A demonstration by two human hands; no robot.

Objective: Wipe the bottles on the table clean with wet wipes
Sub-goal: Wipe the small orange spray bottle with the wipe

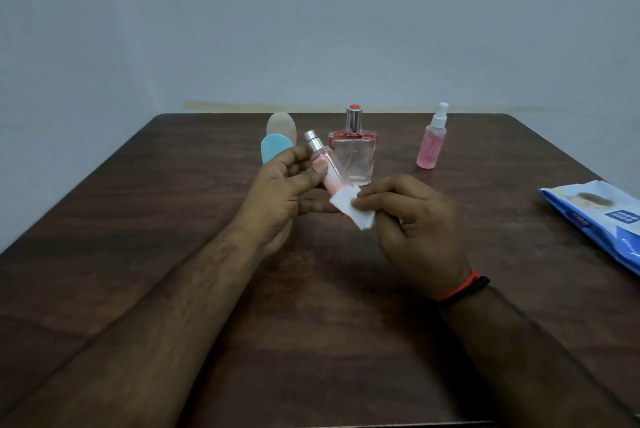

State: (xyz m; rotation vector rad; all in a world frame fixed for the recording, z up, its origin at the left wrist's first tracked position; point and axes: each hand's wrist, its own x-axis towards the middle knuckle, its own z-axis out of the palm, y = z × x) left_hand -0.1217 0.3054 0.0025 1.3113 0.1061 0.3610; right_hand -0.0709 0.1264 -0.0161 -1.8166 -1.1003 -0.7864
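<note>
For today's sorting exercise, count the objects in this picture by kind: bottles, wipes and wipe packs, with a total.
Bottles: 4: slim pink bottle in the left hand, square perfume bottle, pink spray bottle, blue oval bottle.
Wet wipes: 1: white wipe in the right hand.
Wipe packs: 1: blue pack.
Total: 6

Dark wood table (173, 254) carries a square perfume bottle (353, 150) at back centre, pink spray bottle (430, 143) to its right, blue-and-beige oval bottle (278, 140) to its left, wipes pack (602, 219) at right edge.
</note>
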